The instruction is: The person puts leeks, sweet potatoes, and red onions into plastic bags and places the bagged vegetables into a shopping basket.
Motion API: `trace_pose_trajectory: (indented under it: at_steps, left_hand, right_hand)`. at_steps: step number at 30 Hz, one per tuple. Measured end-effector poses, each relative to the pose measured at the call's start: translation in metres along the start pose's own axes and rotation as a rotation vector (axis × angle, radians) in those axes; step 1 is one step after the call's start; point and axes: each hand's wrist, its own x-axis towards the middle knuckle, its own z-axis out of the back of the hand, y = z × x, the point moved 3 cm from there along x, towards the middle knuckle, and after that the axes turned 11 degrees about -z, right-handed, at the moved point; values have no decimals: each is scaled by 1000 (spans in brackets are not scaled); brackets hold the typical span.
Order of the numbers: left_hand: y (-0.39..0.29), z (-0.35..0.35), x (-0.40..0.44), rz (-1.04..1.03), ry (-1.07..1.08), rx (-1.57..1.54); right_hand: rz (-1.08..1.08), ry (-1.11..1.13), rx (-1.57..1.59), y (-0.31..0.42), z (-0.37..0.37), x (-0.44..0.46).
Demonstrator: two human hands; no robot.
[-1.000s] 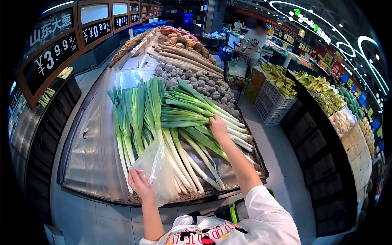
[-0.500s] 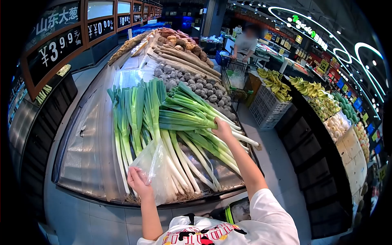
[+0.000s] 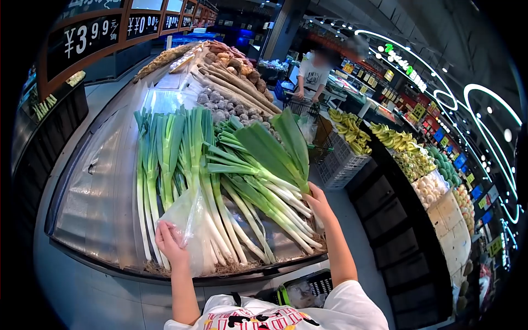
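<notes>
My left hand [image 3: 171, 242] grips a clear plastic bag [image 3: 190, 220] near the front edge of the display, and the bag hangs over the white stalks. To the right, my right hand [image 3: 318, 199] is closed round a leek [image 3: 279, 146], whose broad green leaves fan up and leftward above the others; its lower end is hidden by the hand. Below and between the hands lie many leeks [image 3: 242, 217], roots toward me, some slanting to the right.
Taro roots [image 3: 223, 105] and long brown yams [image 3: 234, 85] lie behind the leeks. A shopping basket [image 3: 305, 289] is close to my body. At right, bananas [image 3: 352, 132] top grey crates [image 3: 342, 162]. A person [image 3: 313, 74] stands with a cart [image 3: 302, 107] beyond.
My right hand has drawn a leek up from the pile and moved it right, its leaves now raised. The left hand still holds the bag. The view has shifted slightly.
</notes>
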Motion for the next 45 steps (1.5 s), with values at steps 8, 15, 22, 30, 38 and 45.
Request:
trace_pose_trajectory:
  at_steps: [8, 15, 22, 30, 38, 45]
  left_hand:
    - [-3, 4, -8, 63, 67, 50]
    - [-1, 6, -15, 127, 65, 64]
    - [-4, 7, -16, 131, 62, 66]
    - [-12, 4, -15, 114, 83, 133]
    - [-17, -5, 3, 74, 239, 292]
    - [-20, -16, 3, 44, 329, 329]
  right_hand:
    - [-16, -11, 634, 49, 14, -31]
    - [45, -122, 819, 62, 11, -42]
    - [-9, -281, 781, 59, 15, -47]
    - [142, -210, 927, 86, 12, -48]
    - [355, 52, 1040, 157, -34, 6]
    - [231, 385, 792, 201, -125, 60]
